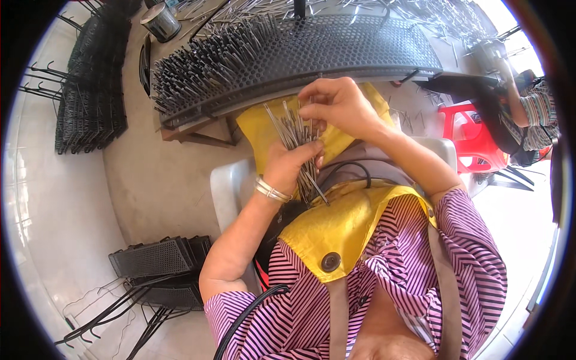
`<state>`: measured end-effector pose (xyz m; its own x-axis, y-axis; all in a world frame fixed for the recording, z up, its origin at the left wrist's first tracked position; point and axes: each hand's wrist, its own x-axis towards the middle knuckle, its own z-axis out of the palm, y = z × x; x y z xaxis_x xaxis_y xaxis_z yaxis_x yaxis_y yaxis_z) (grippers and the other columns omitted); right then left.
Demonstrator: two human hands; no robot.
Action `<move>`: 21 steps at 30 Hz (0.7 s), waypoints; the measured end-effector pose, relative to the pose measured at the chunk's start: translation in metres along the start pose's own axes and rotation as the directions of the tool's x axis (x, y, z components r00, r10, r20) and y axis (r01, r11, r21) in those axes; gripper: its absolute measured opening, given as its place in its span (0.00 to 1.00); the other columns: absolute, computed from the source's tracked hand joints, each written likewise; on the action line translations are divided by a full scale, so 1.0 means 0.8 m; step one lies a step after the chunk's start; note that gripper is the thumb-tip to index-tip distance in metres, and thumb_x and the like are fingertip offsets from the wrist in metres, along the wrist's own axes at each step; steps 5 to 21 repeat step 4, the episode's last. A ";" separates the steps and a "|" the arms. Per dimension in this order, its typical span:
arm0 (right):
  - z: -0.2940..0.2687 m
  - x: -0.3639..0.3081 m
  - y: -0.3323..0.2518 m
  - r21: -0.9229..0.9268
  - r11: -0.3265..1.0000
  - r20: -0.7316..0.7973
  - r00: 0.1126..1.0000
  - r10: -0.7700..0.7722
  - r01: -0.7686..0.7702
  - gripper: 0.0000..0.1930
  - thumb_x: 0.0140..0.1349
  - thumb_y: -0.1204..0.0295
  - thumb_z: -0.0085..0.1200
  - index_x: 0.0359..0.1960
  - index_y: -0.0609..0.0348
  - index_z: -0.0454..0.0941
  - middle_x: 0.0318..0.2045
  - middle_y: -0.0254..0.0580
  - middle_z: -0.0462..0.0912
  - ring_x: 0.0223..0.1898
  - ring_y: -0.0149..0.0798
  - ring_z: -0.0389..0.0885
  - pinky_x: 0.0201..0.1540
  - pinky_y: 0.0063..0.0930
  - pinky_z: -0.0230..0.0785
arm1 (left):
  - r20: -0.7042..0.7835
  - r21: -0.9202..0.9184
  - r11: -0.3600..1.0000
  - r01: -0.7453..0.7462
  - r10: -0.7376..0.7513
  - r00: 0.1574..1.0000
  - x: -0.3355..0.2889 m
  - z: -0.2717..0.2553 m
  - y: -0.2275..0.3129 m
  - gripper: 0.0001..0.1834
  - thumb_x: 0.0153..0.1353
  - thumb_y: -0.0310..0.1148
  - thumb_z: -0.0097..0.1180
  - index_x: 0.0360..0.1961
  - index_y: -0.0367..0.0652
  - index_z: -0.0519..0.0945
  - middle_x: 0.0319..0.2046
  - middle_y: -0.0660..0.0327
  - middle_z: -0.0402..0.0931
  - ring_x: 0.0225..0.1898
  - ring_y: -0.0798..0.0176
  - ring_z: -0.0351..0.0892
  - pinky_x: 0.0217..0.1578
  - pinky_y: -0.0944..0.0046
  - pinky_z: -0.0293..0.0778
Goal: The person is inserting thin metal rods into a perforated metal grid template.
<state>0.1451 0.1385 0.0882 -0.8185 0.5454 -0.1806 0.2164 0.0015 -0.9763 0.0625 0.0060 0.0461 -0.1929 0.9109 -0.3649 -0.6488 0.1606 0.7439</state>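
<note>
My left hand [287, 165] is closed around a bundle of thin metal rods [290, 129], which slants over my lap. Just above and to the right, my right hand [347, 111] is at the bundle's upper ends, thumb and fingers curled together. Whatever is between those fingertips is too small to make out. Beyond my hands stands a black perforated rack [360, 51]. Many dark-tipped rods [210, 69] stand upright in the holes of its left part, while the holes on the right show bare. A yellow apron [330, 234] covers my front and lap.
Loose rods [414, 18] are strewn behind the rack, near a metal can [161, 23]. Stacked black racks [90, 90] line the left wall; more racks [153, 258] lie at lower left. To the right are a red stool [471, 135] and another person's arm [513, 96]. White chair armrests [225, 192] flank me.
</note>
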 end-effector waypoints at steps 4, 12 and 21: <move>-0.004 0.004 0.000 -0.026 0.999 0.023 0.999 0.042 -0.041 0.10 0.51 0.79 0.53 0.37 0.68 0.74 0.19 0.38 0.77 0.19 0.27 0.76 0.19 0.16 0.70 | 0.020 0.081 0.996 -0.027 0.026 0.999 0.003 -0.005 -0.004 0.10 0.49 0.25 0.56 0.35 0.38 0.72 0.21 0.61 0.73 0.18 0.67 0.72 0.18 0.72 0.69; -0.004 0.004 0.000 -0.026 0.999 0.023 0.999 0.042 -0.041 0.10 0.51 0.79 0.53 0.37 0.68 0.74 0.19 0.38 0.77 0.19 0.27 0.76 0.19 0.16 0.70 | 0.020 0.081 0.996 -0.027 0.026 0.999 0.003 -0.005 -0.004 0.10 0.49 0.25 0.56 0.35 0.38 0.72 0.21 0.61 0.73 0.18 0.67 0.72 0.18 0.72 0.69; -0.004 0.004 0.000 -0.026 0.999 0.023 0.999 0.042 -0.041 0.10 0.51 0.79 0.53 0.37 0.68 0.74 0.19 0.38 0.77 0.19 0.27 0.76 0.19 0.16 0.70 | 0.020 0.081 0.996 -0.027 0.026 0.999 0.003 -0.005 -0.004 0.10 0.49 0.25 0.56 0.35 0.38 0.72 0.21 0.61 0.73 0.18 0.67 0.72 0.18 0.72 0.69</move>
